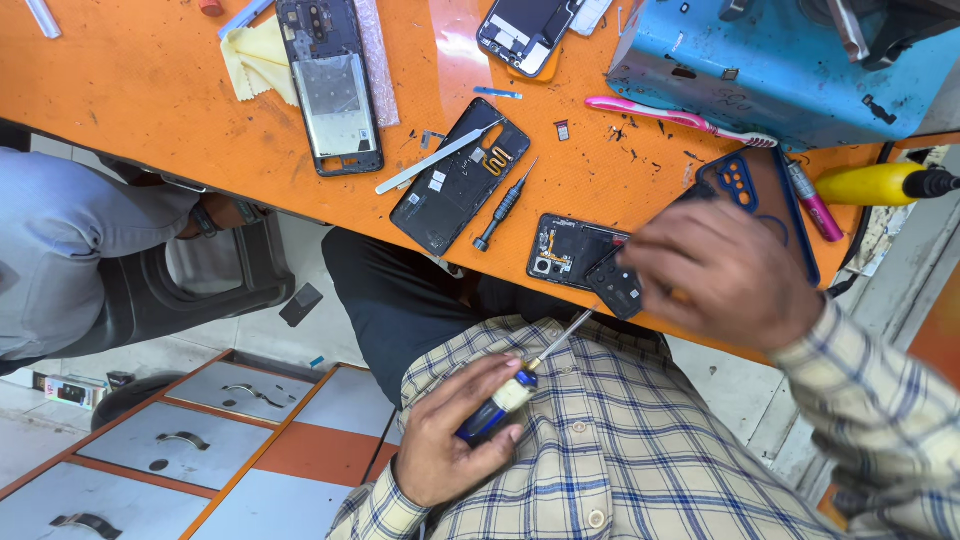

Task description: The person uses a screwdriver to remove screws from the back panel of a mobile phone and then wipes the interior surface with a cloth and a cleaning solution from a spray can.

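Orange bench, scuffed and scattered with small screws and phone parts. Left hand: fingers wrapped shut around a blue-and-cream-handled screwdriver, held low over the checked shirt, its thin shaft angled up toward the bench edge. Right hand: hovering at the near edge of the bench, fingers pinched together on a small black camera cover piece, just beside an opened black phone body lying flat at that edge. Further items on the bench: a black phone back panel with a metal pry tool laid across it; a small dark precision screwdriver close by; a grey phone frame beside a yellow cloth; a pink toothbrush; a dark blue phone case; a blue metal box. Another person's grey sleeve shows at the side, below the bench.
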